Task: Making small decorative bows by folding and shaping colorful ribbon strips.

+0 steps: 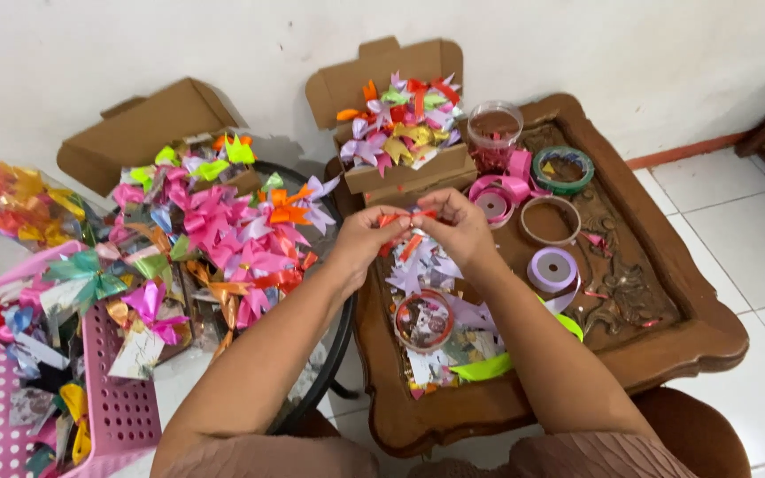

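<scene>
**Both hands pinched on a red ribbon bow above the desk**

Left hand (363, 237) closed, fingertips gripping one end of a small red ribbon bow (403, 218). Right hand (460, 227) closed likewise, pinching the other end. Bow held between the two, in the air over the carved wooden desk (666, 341). Directly beneath: loose lilac and silvery ribbon cuttings (418, 270) and a round clear tub (424, 320). Further right on the desk, a lilac ribbon roll (552, 269), a pink ribbon roll (494, 202), a green ribbon roll (563, 168). Behind the hands, an open cardboard box (400, 173) heaped with finished bows. Off to the left, a second open cardboard box (148, 124), a spread of pink and orange bows (232, 230), and a pink plastic basket (121, 412).
</scene>
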